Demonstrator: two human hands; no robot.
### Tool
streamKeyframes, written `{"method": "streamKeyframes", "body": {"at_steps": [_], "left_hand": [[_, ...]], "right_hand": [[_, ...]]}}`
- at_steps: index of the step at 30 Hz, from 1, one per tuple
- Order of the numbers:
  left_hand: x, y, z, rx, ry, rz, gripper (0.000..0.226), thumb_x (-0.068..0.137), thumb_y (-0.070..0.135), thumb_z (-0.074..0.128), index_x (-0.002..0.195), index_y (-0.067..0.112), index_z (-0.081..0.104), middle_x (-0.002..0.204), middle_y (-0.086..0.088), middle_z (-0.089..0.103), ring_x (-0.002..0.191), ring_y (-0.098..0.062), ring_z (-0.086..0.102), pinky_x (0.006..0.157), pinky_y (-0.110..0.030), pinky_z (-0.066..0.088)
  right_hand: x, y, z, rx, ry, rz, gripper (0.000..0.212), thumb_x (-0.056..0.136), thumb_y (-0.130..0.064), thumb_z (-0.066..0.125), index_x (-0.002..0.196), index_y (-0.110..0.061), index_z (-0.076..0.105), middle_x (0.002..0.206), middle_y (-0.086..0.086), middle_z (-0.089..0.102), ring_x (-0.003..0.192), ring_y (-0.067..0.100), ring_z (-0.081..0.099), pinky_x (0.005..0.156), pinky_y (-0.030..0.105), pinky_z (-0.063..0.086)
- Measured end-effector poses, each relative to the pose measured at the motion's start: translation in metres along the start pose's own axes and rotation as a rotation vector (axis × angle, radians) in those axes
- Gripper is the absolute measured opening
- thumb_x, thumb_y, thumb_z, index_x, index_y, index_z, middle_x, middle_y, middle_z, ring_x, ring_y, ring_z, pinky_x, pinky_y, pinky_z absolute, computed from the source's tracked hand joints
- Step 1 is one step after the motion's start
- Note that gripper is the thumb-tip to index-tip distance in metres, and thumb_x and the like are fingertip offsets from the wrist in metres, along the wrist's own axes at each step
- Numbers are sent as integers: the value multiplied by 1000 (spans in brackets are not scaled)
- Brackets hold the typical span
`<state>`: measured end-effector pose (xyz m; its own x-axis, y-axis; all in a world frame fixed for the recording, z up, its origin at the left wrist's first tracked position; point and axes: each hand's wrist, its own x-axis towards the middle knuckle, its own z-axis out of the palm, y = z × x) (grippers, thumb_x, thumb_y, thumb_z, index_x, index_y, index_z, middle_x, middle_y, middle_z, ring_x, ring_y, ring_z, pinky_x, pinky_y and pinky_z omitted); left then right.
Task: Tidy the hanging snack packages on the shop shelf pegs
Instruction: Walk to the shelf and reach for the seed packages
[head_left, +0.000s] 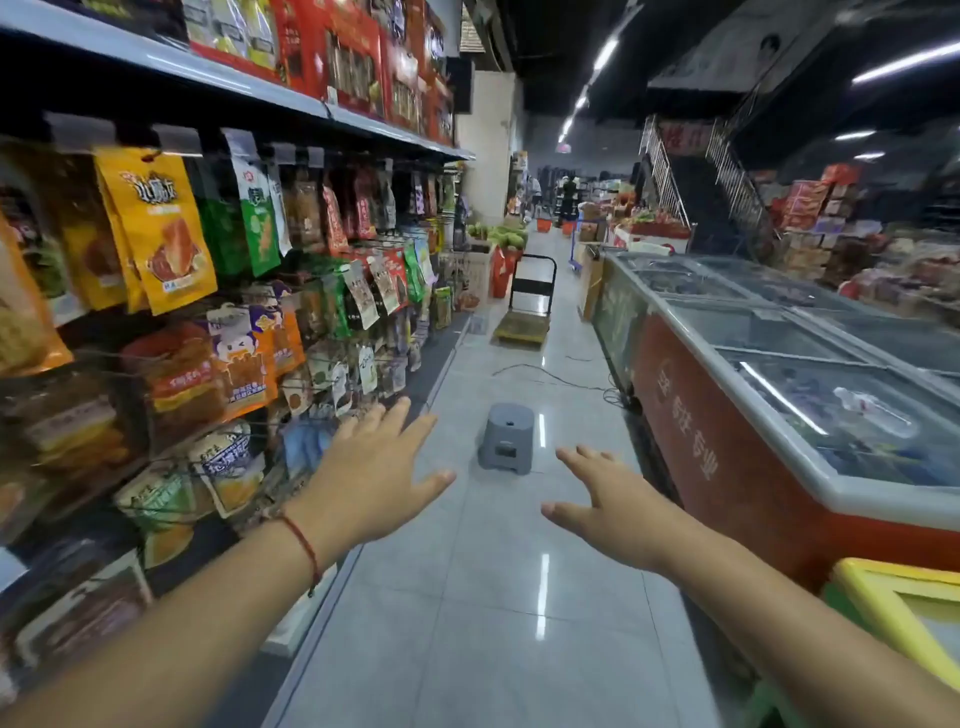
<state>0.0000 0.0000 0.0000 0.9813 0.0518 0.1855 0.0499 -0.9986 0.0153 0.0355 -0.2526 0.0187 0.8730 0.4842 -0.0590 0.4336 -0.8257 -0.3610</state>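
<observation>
Both my hands, left hand (371, 480) and right hand (618, 501), hang empty with fingers spread; reaching blindly I risk knocking snack packages (156, 228) off their pegs.

left hand (374, 467): reaching forward on a bare outstretched arm, palm down, fingers straight and spread, holding nothing, thin red cord bracelet (304, 545) circling the wrist | right hand (608, 499): reaching forward at right, palm down, fingers extended and slightly apart, gripping nothing | both hands hovering level, well apart
</observation>
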Motion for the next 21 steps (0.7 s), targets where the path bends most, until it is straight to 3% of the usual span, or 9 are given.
{"method": "streamKeyframes", "body": {"at_steps": [9,18,21], "left_hand": [[139,-57,27,27,-57,62,75,93,69,30,154,29,11,163,-7,6,148,-29,11,118,-44,15],[286,-38,58,30,-101,77,77,91,72,29,154,33,9,163,-4,6,148,-29,10,119,-47,14],[347,-25,73,68,-103,87,77,91,72,26,154,31,9,163,-3,6,148,-28,8,120,-47,12]], "right_hand": [[146,4,-17,3,15,63,73,96,-49,50,155,-26,14,160,-4,18,147,19,16,115,36,22],[275,72,-20,90,30,62,73,95,-50,51,155,-26,16,158,-6,22,144,17,20,112,33,25],[330,114,-28,116,30,61,74,94,-54,50,155,-30,15,161,-5,14,148,18,14,115,36,21]]}}
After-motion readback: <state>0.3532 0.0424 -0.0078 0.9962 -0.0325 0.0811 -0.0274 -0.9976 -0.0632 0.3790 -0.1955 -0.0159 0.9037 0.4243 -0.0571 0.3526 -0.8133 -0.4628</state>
